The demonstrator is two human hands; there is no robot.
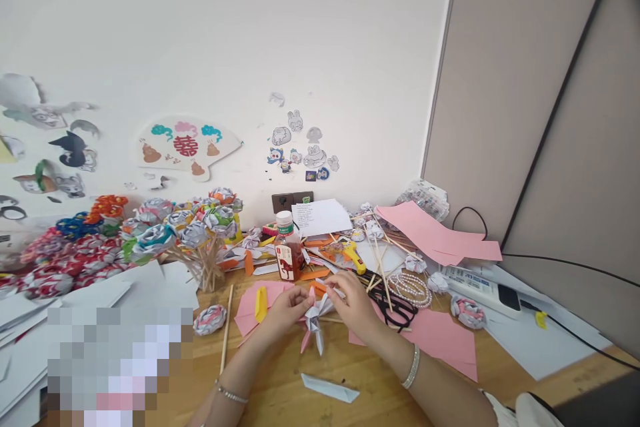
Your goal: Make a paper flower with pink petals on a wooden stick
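My left hand point(290, 308) pinches the left side of a folded paper piece point(313, 321) with white and pink pointed arms. From the other side, the fingers of my right hand point(350, 300) are closed on its upper right part, where an orange bit shows. The piece is held just above the wooden table, and its centre is partly covered by my fingers. A loose folded white paper strip point(330, 387) lies nearer to me. Left of my left hand, a yellow folded strip point(261, 303) rests on pink paper point(245, 312).
A bottle point(287, 255) stands behind my hands, beside a yellow glue gun point(354, 257). Paper flowers on sticks point(200, 233) bunch at the left. Black-handled scissors point(400, 313), bead strings point(411, 288), pink sheets point(445, 340) and a power strip point(485, 290) lie at the right.
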